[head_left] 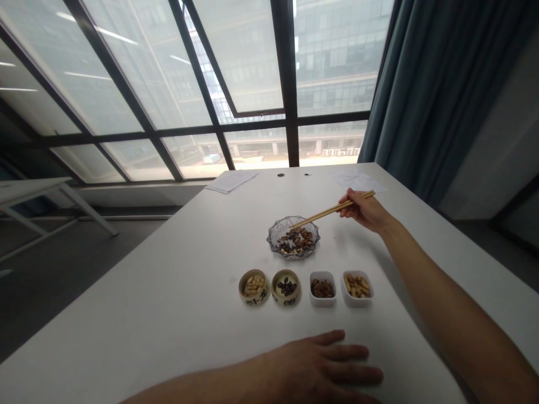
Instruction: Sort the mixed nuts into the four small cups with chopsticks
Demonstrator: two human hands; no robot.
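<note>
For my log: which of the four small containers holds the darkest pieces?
The round bowl second from left: its pieces look black; those in the other round bowl and both white tubs look tan or brown.

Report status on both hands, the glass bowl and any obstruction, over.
Right hand holding chopsticks, tips over mixed nuts and seeds in glass bowl. Left hand open, palm down. Four small containers nearer, clear of chopsticks.

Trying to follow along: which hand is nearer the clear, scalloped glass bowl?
Right. The right hand is right of the glass bowl, slightly beyond it, holding tan wooden chopsticks; the left hand is farther, on the bowl's near side.
</note>
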